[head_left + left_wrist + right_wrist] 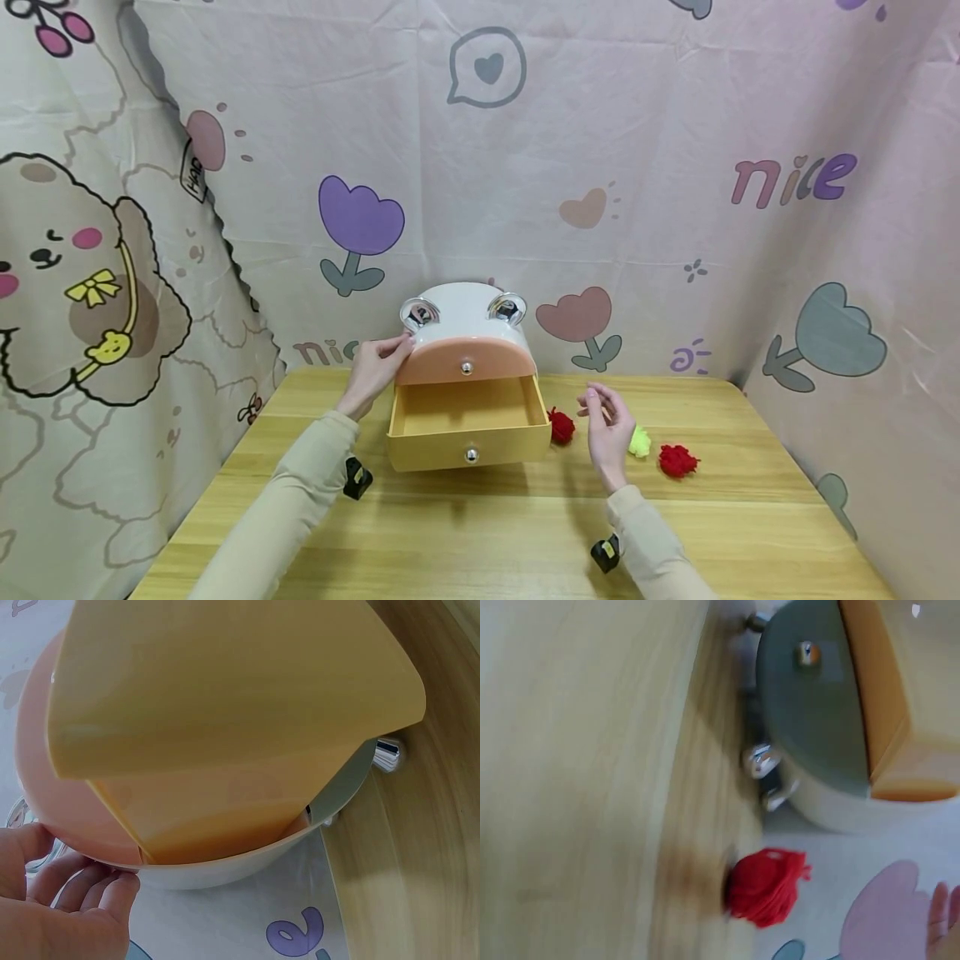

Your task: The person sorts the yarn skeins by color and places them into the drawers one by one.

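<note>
A small drawer cabinet with a white rounded shell (461, 304) and shiny round eye-like pieces on top stands toward the back of the table. Its pink top drawer (431, 364) is closed, while the yellow middle drawer (431, 452) is pulled out and bare inside. A grey-green lowest drawer front (806, 705) shows in the right wrist view. My left hand (372, 371) grips the cabinet's upper left edge between thumb and fingers. To the right of the yellow drawer, my right hand (609, 429) hovers with loosely bent fingers and holds nothing.
One red yarn ball (561, 426) lies beside the cabinet's right side. Farther right are a yellow-green yarn ball (640, 442) and another red yarn ball (678, 461) on the wooden table (487, 542). A printed curtain (480, 167) hangs behind the table.
</note>
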Tool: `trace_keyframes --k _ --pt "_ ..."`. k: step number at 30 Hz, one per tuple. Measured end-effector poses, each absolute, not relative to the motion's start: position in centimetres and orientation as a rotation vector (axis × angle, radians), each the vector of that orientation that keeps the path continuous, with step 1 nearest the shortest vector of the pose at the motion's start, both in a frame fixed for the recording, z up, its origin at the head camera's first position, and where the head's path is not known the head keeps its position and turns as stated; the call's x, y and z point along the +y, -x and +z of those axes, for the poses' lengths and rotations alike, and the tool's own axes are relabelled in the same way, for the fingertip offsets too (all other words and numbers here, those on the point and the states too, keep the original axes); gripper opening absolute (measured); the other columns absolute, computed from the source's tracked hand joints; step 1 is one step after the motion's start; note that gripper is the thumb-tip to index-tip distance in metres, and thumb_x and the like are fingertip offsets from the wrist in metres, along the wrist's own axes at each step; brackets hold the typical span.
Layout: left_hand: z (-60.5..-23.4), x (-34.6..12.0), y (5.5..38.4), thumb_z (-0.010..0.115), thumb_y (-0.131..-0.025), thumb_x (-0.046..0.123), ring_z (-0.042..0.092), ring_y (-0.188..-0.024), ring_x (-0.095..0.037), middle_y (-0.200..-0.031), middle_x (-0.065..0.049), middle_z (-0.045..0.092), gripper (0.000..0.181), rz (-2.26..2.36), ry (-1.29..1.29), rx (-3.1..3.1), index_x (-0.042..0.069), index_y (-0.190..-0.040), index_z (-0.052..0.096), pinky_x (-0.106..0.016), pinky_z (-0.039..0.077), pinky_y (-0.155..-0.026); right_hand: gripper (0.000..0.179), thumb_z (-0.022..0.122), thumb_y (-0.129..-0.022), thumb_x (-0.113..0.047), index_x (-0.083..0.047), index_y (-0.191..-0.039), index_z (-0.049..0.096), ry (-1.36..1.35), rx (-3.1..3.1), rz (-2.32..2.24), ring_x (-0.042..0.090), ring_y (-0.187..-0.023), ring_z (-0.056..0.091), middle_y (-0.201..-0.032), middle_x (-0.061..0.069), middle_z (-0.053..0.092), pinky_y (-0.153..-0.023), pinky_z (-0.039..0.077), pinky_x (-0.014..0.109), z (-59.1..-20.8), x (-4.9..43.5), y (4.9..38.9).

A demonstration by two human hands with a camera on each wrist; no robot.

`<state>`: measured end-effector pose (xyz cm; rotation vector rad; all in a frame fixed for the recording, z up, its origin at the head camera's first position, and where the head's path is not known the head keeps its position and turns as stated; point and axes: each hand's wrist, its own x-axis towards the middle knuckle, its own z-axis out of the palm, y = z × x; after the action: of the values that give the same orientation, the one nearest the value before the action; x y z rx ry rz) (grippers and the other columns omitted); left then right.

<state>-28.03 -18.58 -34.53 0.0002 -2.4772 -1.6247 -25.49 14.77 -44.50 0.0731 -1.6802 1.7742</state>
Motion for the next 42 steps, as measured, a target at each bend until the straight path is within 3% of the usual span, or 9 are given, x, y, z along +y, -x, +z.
trace_keyframes --k 3,7,10,12,16,19,22,28,42 --pt "-34.5 -18.5 28.1 0.058 -0.102 0.028 0.048 -0.142 -0.035 -0.146 -0.018 0.054 0.045 -1.621 0.003 -2.476 0.002 -0.138 0.058 -0.046 0.041 -0.117 0.024 0.059 -0.099 -0.003 0.011 -0.119 0.063 -0.033 -1.743 1.793 -0.002 -0.079 0.065 -0.093 0.004 0.070 -0.072 0.058 0.016 -45.3 15.6 26.3" --pt "-34.5 -18.5 28.0 0.058 -0.102 0.028 0.048 -0.141 -0.035 -0.146 -0.018 0.054 0.045 -1.611 0.008 -2.481 0.002 -0.138 0.057 -0.046 0.041 -0.117 0.030 0.061 -0.098 -0.003 0.009 -0.125 0.060 -0.016 -1.841 1.814 -0.002 -0.093 0.062 -0.109 0.010 0.068 -0.081 0.054 0.010 -46.3 16.5 27.3" --pt "-34.5 -18.6 28.0 0.058 -0.102 0.027 0.048 -0.142 -0.035 -0.146 -0.018 0.054 0.044 -1.613 0.008 -2.483 0.002 -0.139 0.057 -0.046 0.041 -0.117 0.036 0.062 -0.095 0.001 0.009 -0.129 0.058 0.007 -1.940 1.840 0.005 -0.104 0.061 -0.124 0.019 0.064 -0.084 0.050 0.006 -46.8 17.1 27.8" --pt "-34.5 -18.6 28.0 0.058 -0.102 0.027 0.048 -0.142 -0.034 -0.146 -0.018 0.054 0.044 -1.616 0.008 -2.479 0.002 -0.139 0.057 -0.046 0.041 -0.117 0.041 0.064 -0.094 0.001 0.007 -0.133 0.055 0.019 -2.027 1.843 0.012 -0.113 0.059 -0.131 0.018 0.061 -0.089 0.049 0.008 -47.1 17.4 28.1" --pt "-34.5 -18.5 28.0 0.058 -0.102 0.028 0.049 -0.141 -0.035 -0.146 -0.018 0.054 0.044 -1.610 0.009 -2.480 0.002 -0.138 0.058 -0.046 0.042 -0.117 0.053 0.068 -0.092 -0.003 0.005 -0.141 0.048 0.001 -2.169 1.846 0.031 -0.132 0.050 -0.147 0.023 0.051 -0.109 0.048 0.030 -47.6 18.0 28.4" --pt "-34.5 -18.5 28.0 0.058 -0.102 0.028 0.048 -0.142 -0.035 -0.147 -0.017 0.054 0.045 -1.615 0.004 -2.482 0.002 -0.138 0.058 -0.046 0.041 -0.117 0.059 0.069 -0.090 -0.003 0.007 -0.144 0.044 -0.033 -2.224 1.854 0.042 -0.139 0.043 -0.151 0.028 0.045 -0.118 0.040 0.051 -48.0 18.4 28.7" --pt "-34.5 -18.6 28.0 0.058 -0.102 0.029 0.048 -0.142 -0.034 -0.147 -0.017 0.053 0.045 -1.619 0.000 -2.487 0.003 -0.139 0.057 -0.046 0.041 -0.118 0.064 0.070 -0.088 -0.004 0.007 -0.145 0.042 -0.057 -2.276 1.866 0.046 -0.142 0.038 -0.153 0.030 0.041 -0.119 0.035 0.058 -48.3 18.7 28.8" --pt "-34.6 -18.6 28.1 0.057 -0.103 0.029 0.047 -0.142 -0.035 -0.148 -0.018 0.053 0.046 -1.615 0.004 -2.495 0.002 -0.140 0.056 -0.047 0.041 -0.117 0.072 0.072 -0.084 -0.001 0.008 -0.147 0.038 -0.082 -2.359 1.916 0.048 -0.146 0.032 -0.157 0.032 0.035 -0.123 0.028 0.058 -48.8 19.2 29.3" --pt "-34.4 -18.5 28.0 0.058 -0.102 0.030 0.048 -0.142 -0.034 -0.147 -0.017 0.054 0.046 -1.612 0.006 -2.482 0.002 -0.138 0.058 -0.046 0.041 -0.118 0.078 0.074 -0.081 0.001 0.012 -0.148 0.034 -0.099 -2.434 1.923 0.050 -0.145 0.034 -0.155 0.033 0.035 -0.122 0.029 0.059 -49.7 19.5 30.3"
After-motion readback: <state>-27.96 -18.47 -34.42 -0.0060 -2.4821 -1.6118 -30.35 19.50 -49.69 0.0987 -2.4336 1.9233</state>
